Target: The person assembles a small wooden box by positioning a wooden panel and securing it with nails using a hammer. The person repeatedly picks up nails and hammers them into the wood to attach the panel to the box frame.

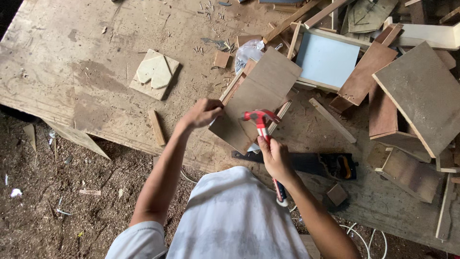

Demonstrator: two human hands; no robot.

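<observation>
Two hands busy: left hand (203,112) pinching the plywood panel (256,98), right hand (274,156) wrapped round the red hammer (261,120); nailing looks unfinished.

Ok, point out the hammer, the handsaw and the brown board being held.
hammer (259,116): head view, on its red head.
handsaw (341,166): head view, on its black handle.
brown board (261,93): head view, on its flat face.
</observation>
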